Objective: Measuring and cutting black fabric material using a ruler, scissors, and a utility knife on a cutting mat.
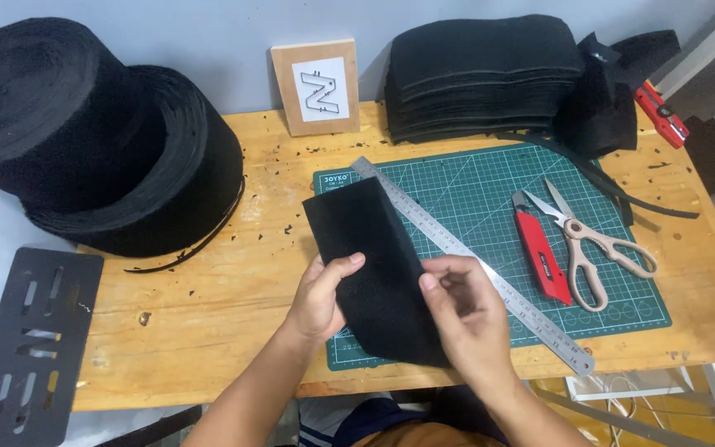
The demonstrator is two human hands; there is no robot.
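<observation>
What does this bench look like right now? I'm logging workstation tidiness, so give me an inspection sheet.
Surface: wooden table, black crumbs scattered; green cutting mat.
Job's things: black felt piece over the mat.
Clutter: steel ruler, red utility knife, scissors, felt stack, felt rolls, grey slotted plate.
Grippers: left hand and right hand pinch the felt piece.
Cables: white cables below the table edge.
Surroundings: framed sign, grey wall.

Craft workshop; cutting mat (490, 178), steel ruler (473, 257), scissors (593, 244), stacked felt (482, 74)
</observation>
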